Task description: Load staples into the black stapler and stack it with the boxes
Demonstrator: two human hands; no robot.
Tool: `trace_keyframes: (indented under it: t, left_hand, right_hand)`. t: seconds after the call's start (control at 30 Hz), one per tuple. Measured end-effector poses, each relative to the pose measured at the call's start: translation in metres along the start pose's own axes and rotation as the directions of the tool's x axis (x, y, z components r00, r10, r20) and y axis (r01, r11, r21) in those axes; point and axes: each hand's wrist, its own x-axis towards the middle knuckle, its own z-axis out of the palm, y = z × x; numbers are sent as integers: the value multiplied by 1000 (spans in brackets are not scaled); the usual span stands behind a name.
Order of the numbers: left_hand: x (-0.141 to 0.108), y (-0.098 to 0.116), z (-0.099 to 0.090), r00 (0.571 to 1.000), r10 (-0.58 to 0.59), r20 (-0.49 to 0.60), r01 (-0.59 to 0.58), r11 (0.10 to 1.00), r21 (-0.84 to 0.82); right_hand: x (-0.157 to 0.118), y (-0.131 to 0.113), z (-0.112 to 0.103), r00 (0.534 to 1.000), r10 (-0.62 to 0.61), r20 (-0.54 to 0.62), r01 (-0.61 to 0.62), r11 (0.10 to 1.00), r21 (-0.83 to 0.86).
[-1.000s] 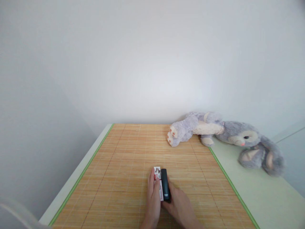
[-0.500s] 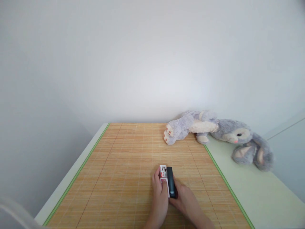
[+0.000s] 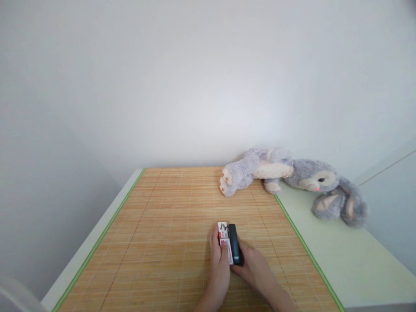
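Near the front of the mat, my left hand (image 3: 219,269) is closed around a small white box (image 3: 223,229) printed with a red mark and a picture of a tool. A second white box (image 3: 230,253) with a pink outline lies end to end with it, under my thumb. My right hand (image 3: 255,268) grips a dark stapler (image 3: 234,242) from its right side. The stapler stands lengthwise alongside the boxes, close against them. My right fingers are partly hidden behind it.
A bamboo mat (image 3: 162,229) with green edging covers most of the pale table (image 3: 351,264). At the back right a grey plush rabbit (image 3: 273,169) lies on its side across the mat's edge. Behind the table rises a white wall (image 3: 195,86).
The view has shifted slightly, moving the rabbit a little left in the picture. Both hands still hold the boxes and the stapler side by side, with little visible change.
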Motion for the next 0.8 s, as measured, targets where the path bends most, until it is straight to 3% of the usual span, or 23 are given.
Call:
trace_keyframes:
  t: [0.33, 0.43, 0.53, 0.67, 0.8]
  left_hand:
    - [36, -6, 120, 996, 0, 93, -1, 1000, 11]
    - [43, -6, 139, 992, 17, 126, -22, 999, 43]
    - [48, -6, 129, 984, 46, 170, -64, 992, 107]
    - [59, 1, 80, 952, 152, 265, -212, 953, 217]
    - [74, 14, 42, 828, 252, 500, -426, 863, 270]
  right_hand:
    - [22, 85, -80, 999, 32, -41, -33, 999, -22]
    - [26, 92, -99, 997, 68, -32, -69, 997, -42]
    - [27, 92, -107, 997, 67, -35, -68, 997, -46]
    - [27, 93, -108, 999, 38, -28, -38, 999, -8]
    - [26, 95, -107, 997, 70, -15, -70, 998, -2]
